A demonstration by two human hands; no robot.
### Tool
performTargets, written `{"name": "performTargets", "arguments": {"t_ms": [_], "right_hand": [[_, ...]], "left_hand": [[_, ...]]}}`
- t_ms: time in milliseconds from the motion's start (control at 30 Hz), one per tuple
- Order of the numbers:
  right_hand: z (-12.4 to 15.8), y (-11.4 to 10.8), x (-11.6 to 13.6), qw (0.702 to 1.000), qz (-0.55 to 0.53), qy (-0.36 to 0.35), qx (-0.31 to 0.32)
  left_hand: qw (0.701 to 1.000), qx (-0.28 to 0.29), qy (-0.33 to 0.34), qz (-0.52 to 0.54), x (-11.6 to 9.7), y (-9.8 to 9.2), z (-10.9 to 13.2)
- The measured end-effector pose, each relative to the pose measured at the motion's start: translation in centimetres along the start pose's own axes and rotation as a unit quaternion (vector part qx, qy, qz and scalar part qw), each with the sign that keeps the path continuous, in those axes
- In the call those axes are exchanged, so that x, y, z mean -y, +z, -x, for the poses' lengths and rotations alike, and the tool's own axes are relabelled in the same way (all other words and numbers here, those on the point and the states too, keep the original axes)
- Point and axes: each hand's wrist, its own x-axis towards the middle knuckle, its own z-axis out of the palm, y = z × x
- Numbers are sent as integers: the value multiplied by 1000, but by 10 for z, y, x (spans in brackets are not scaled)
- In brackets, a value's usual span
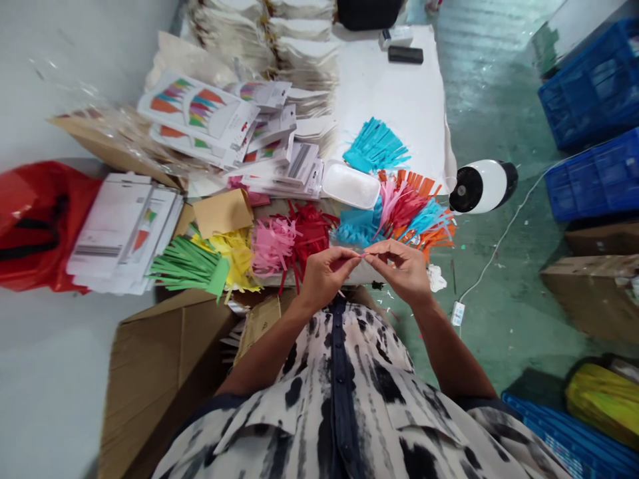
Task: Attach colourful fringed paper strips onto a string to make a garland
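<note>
My left hand [327, 276] and my right hand [402, 269] meet fingertip to fingertip at the table's near edge. Both pinch a small piece of pink paper [363, 255], mostly hidden by the fingers. Behind them lie fringed paper bundles: green [187, 266], yellow [237, 256], pink [274, 245], red [312, 233] and blue [357, 227]. Orange, pink and blue fringes [414, 213] are heaped beyond my right hand. A white tray [351, 185] sits behind the blue bundle, and another blue fringe [374, 146] lies farther back.
Printed packages [200, 113] and white card stacks [112, 226] fill the left side. A red bag [40, 226] is at far left. An open cardboard box [150, 359] stands below the table. On the right are a black-and-white device [483, 187], a cable and blue crates [594, 173].
</note>
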Motion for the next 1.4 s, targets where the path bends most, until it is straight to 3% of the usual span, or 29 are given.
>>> {"name": "performTargets", "arguments": {"t_ms": [167,367,567,733,800,1000,1167,1233,1300,1400], "right_hand": [[-3,-3,-6,998,-2,15,59],[1,-1,-14,998,-50,33,-7],[4,-4,-26,997,-17,59,49],[8,-13,-40,993,-60,75,-67],[8,-17,-42,990,-83,88,-78],[2,-23,-49,991,-74,104,26],[-26,-35,-64,978,-95,174,-65],[-46,-43,-69,980,-63,134,-130],[-65,-51,-76,978,54,16,-199],[-87,-62,-97,916,275,-202,-209]], "left_hand": [[999,23,-20,24,7,1,-1],[999,47,-15,1,13,4,-5],[984,141,29,-105,19,7,-7],[982,175,-34,-57,30,12,-7],[984,164,-64,-17,35,16,-8],[980,179,-77,33,48,41,-15],[980,172,-73,-67,75,50,-18],[982,136,-77,-104,89,42,-14],[986,84,-78,-117,103,25,-4],[982,-54,-97,-154,122,-15,19]]}}
